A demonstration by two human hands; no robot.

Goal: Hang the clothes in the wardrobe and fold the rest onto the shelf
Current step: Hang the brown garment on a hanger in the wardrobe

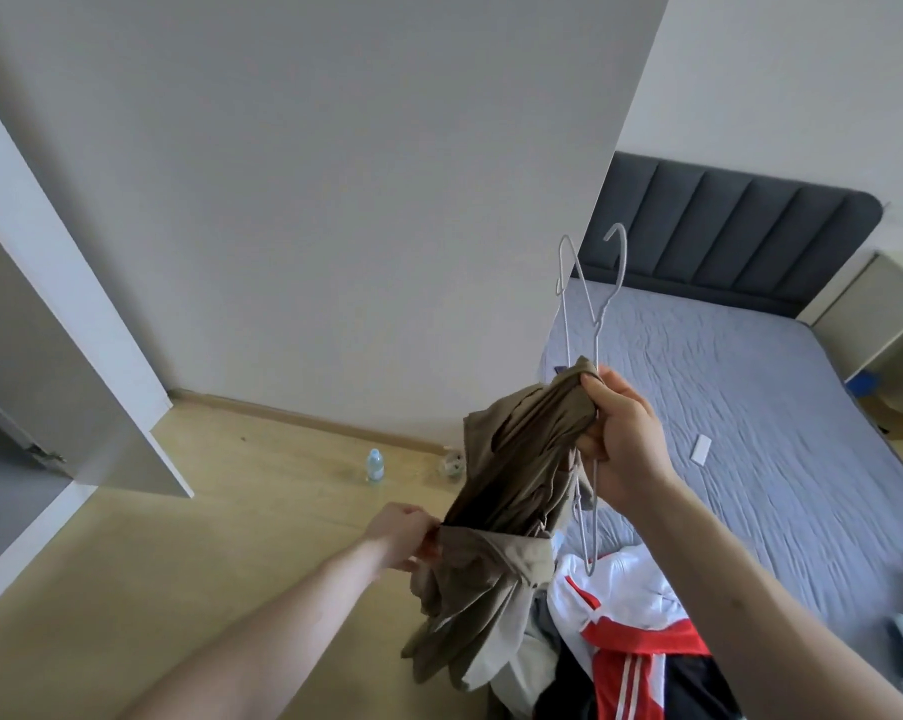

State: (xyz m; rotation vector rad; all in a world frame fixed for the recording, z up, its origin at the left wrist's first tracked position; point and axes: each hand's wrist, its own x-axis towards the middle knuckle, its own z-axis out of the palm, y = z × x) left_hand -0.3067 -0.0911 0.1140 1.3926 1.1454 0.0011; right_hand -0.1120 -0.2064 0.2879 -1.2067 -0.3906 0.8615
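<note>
Head view: a person's right hand [627,439] grips a bunched khaki cotton garment [496,506] together with a thin white wire hanger [589,314], fingers curled round both, hook rising above the knuckles. The left hand [405,535] pinches the garment's lower hem between thumb and fingertips, drawing it taut. The cloth looks light, soft and prone to slide off wire, so the shoulder seams seem the best hold. Below the fingers lies a heap of red, white and black sportswear [631,652] on a grey quilted bed [750,397]; a clear plastic water bottle [375,465] stands on the wooden floor beyond the left fingertips, well apart
</note>
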